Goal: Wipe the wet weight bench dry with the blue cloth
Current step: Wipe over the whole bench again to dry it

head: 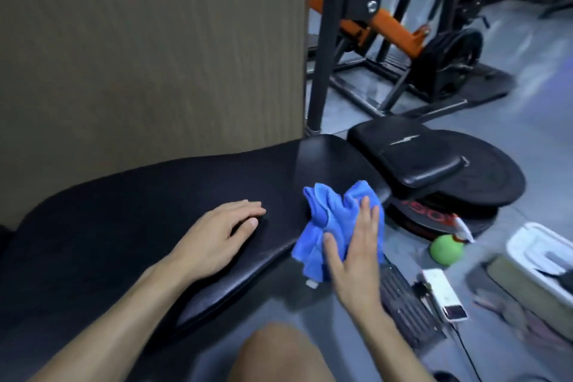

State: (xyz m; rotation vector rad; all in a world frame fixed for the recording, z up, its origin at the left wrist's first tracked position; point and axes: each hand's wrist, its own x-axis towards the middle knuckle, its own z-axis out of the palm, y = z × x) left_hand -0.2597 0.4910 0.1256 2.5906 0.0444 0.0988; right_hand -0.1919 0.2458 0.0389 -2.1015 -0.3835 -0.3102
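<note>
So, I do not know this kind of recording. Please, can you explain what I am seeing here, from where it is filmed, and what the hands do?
There is no machine, only a person. The one picture comes from a camera worn on the head, looking down at both hands. The long black pad is a weight bench. The left hand rests flat on it, holding nothing. The right hand presses a blue cloth against the bench edge with straight fingers. On the floor beside it lie weight plates and a green ball.

The weight bench (pixel 130 205) runs off the left edge, and the right hand (pixel 356 245) hides part of the blue cloth (pixel 328 220).
</note>
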